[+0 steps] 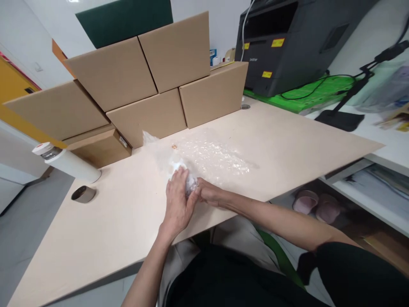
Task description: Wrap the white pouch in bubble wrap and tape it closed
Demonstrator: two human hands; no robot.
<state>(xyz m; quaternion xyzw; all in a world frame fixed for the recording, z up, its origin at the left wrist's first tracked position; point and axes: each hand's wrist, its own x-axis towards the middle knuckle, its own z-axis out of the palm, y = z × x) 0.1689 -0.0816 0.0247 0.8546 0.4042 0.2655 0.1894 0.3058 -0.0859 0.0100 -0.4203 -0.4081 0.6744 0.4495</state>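
Note:
A small whitish bundle in clear plastic wrap (191, 183) rests low over the table, and its contents cannot be made out. My left hand (177, 198) lies over its left side, fingers curled round it and thumb along the near edge. At the bundle's right end, my right hand (207, 192) is closed, its fingertips pinching the plastic and partly hidden. Behind both hands, a crinkled sheet of clear bubble wrap (217, 160) spreads across the table, running up to the bundle. A small orange mark shows on the sheet's far left part.
Several cardboard boxes (147, 113) are stacked along the table's (121, 230) far edge. On the left stand a white bottle (75, 165) and a small metallic cup (84, 194). A dark printer (275, 51) sits on a green base (306, 96) at right, near a black stand (340, 119).

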